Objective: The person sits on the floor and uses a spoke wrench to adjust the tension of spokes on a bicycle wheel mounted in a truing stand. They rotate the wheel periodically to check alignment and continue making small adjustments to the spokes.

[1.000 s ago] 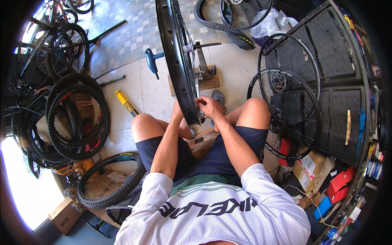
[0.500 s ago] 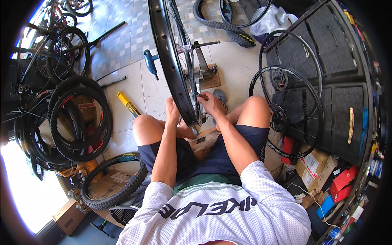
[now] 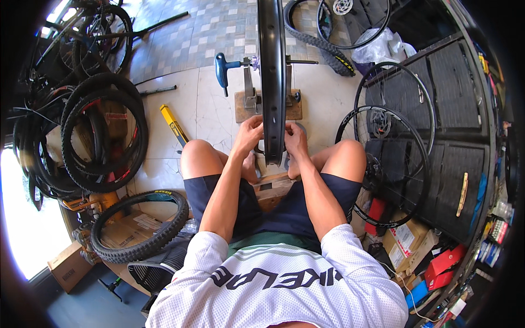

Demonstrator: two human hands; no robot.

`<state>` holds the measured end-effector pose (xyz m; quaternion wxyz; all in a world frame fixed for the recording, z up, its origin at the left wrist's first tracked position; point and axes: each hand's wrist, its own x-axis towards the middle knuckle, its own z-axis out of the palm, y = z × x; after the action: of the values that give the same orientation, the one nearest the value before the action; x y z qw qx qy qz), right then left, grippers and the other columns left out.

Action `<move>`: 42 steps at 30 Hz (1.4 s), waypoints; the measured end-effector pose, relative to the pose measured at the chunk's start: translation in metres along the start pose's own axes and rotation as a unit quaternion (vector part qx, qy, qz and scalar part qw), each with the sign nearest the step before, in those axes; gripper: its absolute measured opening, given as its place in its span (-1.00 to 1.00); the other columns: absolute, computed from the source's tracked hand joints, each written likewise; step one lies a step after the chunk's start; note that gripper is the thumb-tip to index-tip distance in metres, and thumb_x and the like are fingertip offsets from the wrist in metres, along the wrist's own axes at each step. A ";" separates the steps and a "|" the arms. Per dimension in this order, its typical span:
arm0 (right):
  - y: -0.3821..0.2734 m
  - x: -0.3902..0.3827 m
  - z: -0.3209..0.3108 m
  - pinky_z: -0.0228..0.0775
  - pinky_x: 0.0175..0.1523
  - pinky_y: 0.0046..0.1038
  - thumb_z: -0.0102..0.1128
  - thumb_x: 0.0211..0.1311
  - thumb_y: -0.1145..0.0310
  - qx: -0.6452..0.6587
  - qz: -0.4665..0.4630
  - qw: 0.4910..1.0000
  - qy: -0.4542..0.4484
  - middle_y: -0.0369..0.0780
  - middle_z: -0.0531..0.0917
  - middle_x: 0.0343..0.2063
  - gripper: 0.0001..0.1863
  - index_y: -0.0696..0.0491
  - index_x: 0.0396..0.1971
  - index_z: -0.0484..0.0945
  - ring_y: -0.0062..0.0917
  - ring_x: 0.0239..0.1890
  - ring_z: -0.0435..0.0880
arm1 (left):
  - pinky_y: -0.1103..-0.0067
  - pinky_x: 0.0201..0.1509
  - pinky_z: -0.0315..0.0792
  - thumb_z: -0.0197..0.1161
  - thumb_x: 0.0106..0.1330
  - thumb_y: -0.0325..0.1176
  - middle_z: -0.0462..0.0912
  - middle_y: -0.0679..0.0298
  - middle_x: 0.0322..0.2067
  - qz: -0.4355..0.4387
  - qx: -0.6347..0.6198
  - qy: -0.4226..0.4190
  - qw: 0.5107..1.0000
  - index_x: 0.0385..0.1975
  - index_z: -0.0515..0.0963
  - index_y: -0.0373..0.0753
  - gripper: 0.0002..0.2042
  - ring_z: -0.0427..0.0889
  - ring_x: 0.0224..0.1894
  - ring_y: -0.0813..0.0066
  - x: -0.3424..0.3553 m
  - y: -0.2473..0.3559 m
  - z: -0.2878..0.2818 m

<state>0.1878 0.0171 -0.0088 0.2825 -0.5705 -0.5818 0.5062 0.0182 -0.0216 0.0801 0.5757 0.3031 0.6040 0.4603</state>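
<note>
A black bicycle wheel rim (image 3: 272, 82) with no tyre stands upright between my knees, edge toward me. It is mounted in a truing stand (image 3: 249, 95) on a wooden base (image 3: 246, 113). A blue-handled tool (image 3: 221, 70) sticks out left of the hub. My left hand (image 3: 250, 134) is at the rim's left side, fingers bent together against it. On the right side, my right hand (image 3: 296, 140) has its fingers curled close to the rim. The fingertips of both hands are partly hidden, so I cannot make out what they pinch.
A yellow box (image 3: 174, 126) lies on the floor to the left. Several tyres (image 3: 104, 131) hang beyond it, and another tyre (image 3: 139, 252) rests on cardboard. Two wheels (image 3: 391, 164) lean against black cabinets (image 3: 445, 180) on the right. A loose tyre (image 3: 322, 46) lies ahead.
My view has turned so the wheel appears further right and nearly edge-on. My left hand has come in against the rim; my right hand stays beside it, now lower behind its edge.
</note>
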 end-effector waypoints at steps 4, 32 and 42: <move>-0.008 -0.002 -0.001 0.50 -0.23 -0.40 0.27 0.24 0.27 -0.017 -0.001 1.000 -0.009 -0.14 0.73 -0.43 -0.75 0.16 -0.26 0.62 -0.40 -0.37 0.73 | 0.52 -0.05 0.54 0.23 0.35 -0.20 0.67 0.01 -0.12 0.049 0.085 -0.006 0.995 0.09 0.46 -0.51 -0.52 0.64 -0.11 0.41 0.007 -0.002 -0.003; -0.025 -0.012 -0.010 0.48 -0.24 -0.40 0.29 0.19 0.26 -0.031 -0.022 0.999 0.016 -0.15 0.72 -0.46 -0.76 0.14 -0.29 0.62 -0.40 -0.40 0.71 | 0.52 -0.20 0.55 0.27 0.28 -0.20 0.69 0.04 -0.16 0.111 0.131 -0.014 0.985 0.05 0.47 -0.50 -0.51 0.65 -0.20 0.42 0.033 -0.039 -0.017; -0.019 -0.029 -0.024 0.47 -0.23 -0.39 0.30 0.17 0.24 -0.033 -0.045 0.998 0.036 -0.15 0.72 -0.46 -0.74 0.14 -0.30 0.63 -0.39 -0.39 0.70 | 0.52 -0.30 0.57 0.21 0.31 -0.13 0.70 0.05 -0.22 0.112 0.159 -0.019 0.981 -0.01 0.52 -0.49 -0.52 0.67 -0.25 0.42 0.003 -0.003 -0.007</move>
<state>0.2074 -0.0013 0.0240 0.3070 -0.5707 -0.6129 0.4521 0.0109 -0.0212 0.0755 0.4762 0.4654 0.6204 0.4144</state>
